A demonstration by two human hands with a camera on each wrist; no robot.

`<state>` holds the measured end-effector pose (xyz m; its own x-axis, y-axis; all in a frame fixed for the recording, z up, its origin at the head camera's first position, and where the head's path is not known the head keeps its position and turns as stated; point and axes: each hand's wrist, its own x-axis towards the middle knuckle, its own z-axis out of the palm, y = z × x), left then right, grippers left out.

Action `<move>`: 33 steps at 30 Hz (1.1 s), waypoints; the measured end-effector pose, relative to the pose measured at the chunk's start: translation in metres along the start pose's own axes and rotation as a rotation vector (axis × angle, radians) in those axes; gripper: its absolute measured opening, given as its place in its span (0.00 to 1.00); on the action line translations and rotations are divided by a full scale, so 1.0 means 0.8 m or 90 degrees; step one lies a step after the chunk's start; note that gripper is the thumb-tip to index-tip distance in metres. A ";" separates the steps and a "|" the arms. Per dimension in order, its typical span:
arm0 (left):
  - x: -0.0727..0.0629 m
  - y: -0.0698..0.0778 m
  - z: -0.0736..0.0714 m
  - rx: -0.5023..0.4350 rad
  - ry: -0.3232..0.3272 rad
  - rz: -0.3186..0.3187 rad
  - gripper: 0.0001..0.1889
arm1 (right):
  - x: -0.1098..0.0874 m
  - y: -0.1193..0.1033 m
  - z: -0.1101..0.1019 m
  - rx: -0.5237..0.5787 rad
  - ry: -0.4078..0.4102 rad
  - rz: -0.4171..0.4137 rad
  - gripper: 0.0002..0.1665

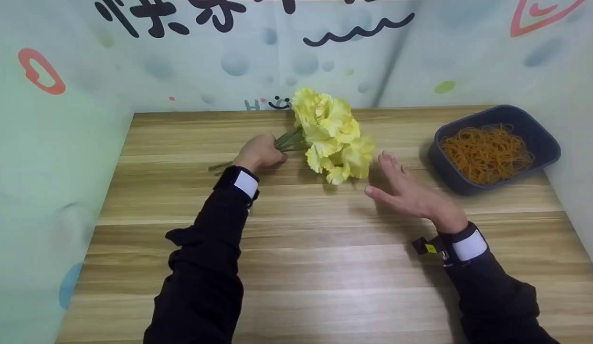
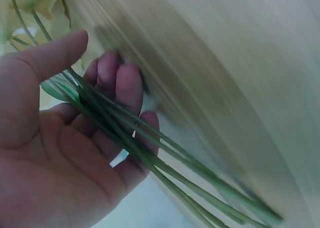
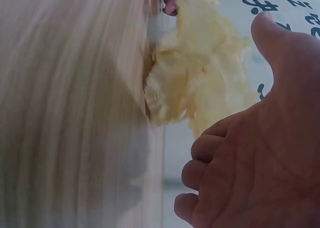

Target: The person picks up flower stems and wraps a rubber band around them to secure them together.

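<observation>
A bunch of yellow artificial-looking flowers lies across the back middle of the table, blooms to the right. My left hand holds its green stems. In the left wrist view, the fingers curl loosely round the stems, whose cut ends stick out past the little finger. My right hand is apart from the blooms, just to their right, fingers straight and thumb spread, with nothing in it. The right wrist view shows the flowers beyond that hand's thumb and fingers.
A dark blue plastic tub with many thin orange rubber bands stands at the back right, close to the right hand. The wood-grain table meets a printed backdrop at its back edge and sides.
</observation>
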<state>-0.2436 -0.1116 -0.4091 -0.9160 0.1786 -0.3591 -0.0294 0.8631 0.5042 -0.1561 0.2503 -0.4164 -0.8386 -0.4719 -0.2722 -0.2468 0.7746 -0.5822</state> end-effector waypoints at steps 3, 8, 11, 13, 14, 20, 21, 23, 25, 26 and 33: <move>0.013 -0.003 0.009 -0.055 -0.013 -0.012 0.07 | 0.001 -0.002 0.003 0.003 -0.006 -0.011 0.60; 0.024 0.000 0.024 -0.162 -0.008 -0.045 0.12 | 0.002 -0.003 0.007 0.005 -0.019 -0.021 0.61; 0.006 0.015 0.026 -0.257 -0.013 -0.090 0.17 | 0.003 -0.003 0.008 0.007 -0.023 -0.023 0.61; 0.000 0.020 0.029 -0.325 -0.021 -0.109 0.20 | 0.004 -0.004 0.009 0.010 -0.027 -0.025 0.62; -0.002 0.022 0.030 -0.362 -0.028 -0.115 0.21 | 0.004 -0.005 0.010 0.011 -0.028 -0.026 0.62; -0.010 0.029 0.039 -0.565 -0.087 -0.118 0.23 | 0.006 -0.010 0.015 0.008 -0.026 -0.042 0.62; -0.011 0.030 0.041 -0.598 -0.098 -0.118 0.23 | 0.006 -0.011 0.017 0.008 -0.025 -0.045 0.62; -0.012 0.031 0.046 -0.659 -0.113 -0.122 0.23 | 0.007 -0.013 0.020 0.010 -0.024 -0.050 0.62; -0.014 0.034 0.050 -0.711 -0.123 -0.123 0.23 | 0.008 -0.015 0.023 0.011 -0.021 -0.056 0.63; -0.016 0.036 0.052 -0.733 -0.125 -0.120 0.24 | 0.008 -0.016 0.024 0.014 -0.020 -0.060 0.63; -0.021 0.061 0.062 -0.844 -0.126 -0.080 0.28 | 0.007 -0.028 0.027 0.028 -0.018 -0.087 0.61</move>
<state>-0.2094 -0.0488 -0.4173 -0.8091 0.2942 -0.5087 -0.5733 -0.2053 0.7932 -0.1451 0.2210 -0.4211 -0.7844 -0.5839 -0.2093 -0.3356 0.6833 -0.6485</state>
